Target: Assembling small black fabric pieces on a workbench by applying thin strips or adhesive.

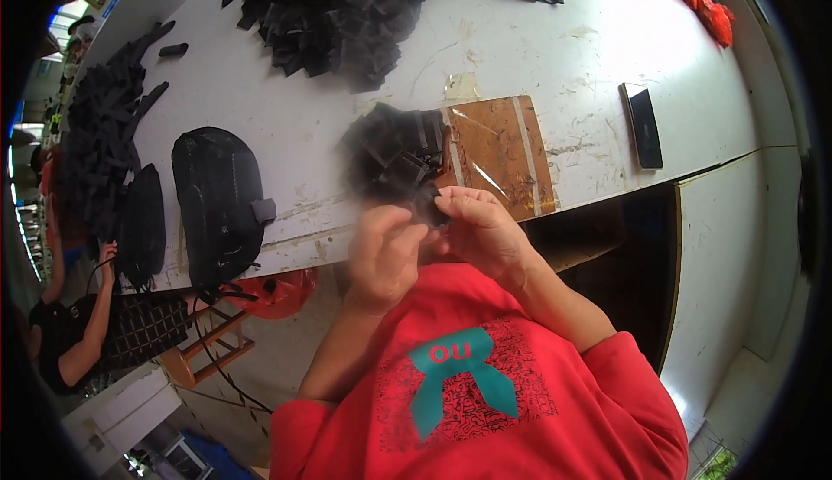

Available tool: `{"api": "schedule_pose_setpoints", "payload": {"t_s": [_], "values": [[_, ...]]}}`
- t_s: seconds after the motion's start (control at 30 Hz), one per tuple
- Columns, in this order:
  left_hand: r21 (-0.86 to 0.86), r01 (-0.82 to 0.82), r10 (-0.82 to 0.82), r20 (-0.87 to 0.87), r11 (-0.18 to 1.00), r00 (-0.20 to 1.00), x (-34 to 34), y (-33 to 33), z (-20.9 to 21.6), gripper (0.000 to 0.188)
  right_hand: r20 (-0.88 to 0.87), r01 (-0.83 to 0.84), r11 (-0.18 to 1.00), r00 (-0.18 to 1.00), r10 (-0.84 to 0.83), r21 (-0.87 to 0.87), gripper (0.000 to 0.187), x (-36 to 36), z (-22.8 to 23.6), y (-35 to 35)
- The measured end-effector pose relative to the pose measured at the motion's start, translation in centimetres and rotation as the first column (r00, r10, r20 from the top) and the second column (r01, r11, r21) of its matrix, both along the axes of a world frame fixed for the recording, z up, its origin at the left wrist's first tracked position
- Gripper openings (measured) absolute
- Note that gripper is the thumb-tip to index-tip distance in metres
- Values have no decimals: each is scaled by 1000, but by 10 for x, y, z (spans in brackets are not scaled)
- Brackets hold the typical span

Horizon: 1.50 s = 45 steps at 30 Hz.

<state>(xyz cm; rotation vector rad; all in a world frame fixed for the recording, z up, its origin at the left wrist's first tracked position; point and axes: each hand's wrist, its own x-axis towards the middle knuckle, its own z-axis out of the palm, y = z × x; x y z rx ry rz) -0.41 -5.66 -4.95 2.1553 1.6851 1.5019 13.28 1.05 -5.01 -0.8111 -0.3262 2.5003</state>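
Observation:
At the table's near edge, the thumb and fingers of my right hand pinch a small black piece, which looks like folded fabric. My left hand is closed on the lower left side of the same piece, its fingertips partly hidden. Just beyond both hands lies a small heap of similar black pieces. It rests against and partly over a brown board with strips of clear tape across it.
Large piles of black pieces cover the far side and the left. A black mesh bag lies left of me, near another person's hand. A phone is on the right. Below the edge are a wooden stool and red plastic bag.

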Motion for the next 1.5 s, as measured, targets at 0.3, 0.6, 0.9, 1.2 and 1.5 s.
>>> {"api": "schedule_pose_setpoints", "payload": {"t_s": [0.3, 0.6, 0.9, 1.2, 1.5], "values": [[-222, -71, 149, 356, 972, 922, -2, 13, -25, 11, 1, 93, 994, 996, -93, 54, 8, -6, -16, 2], [-254, 645, 368, 929, 720, -45, -4, 16, -3, 13, 26, 71, 995, 997, -73, 70, 10, 4, -21, 5], [-250, 671, 311, 950, 698, 30, -1, 13, -12, 11, 26, 35, 992, 999, -38, 124, 8, 5, -16, 2], [-536, 288, 295, 753, 794, 588, 5, 8, 1, 7, 395, -346, 205, 675, -623, 916, 24, 5, 5, -8], [-364, -66, 153, 216, 929, 964, 17, 9, 2, 3, 295, -483, -95, 666, -685, 870, 11, -3, 8, -5]]}}
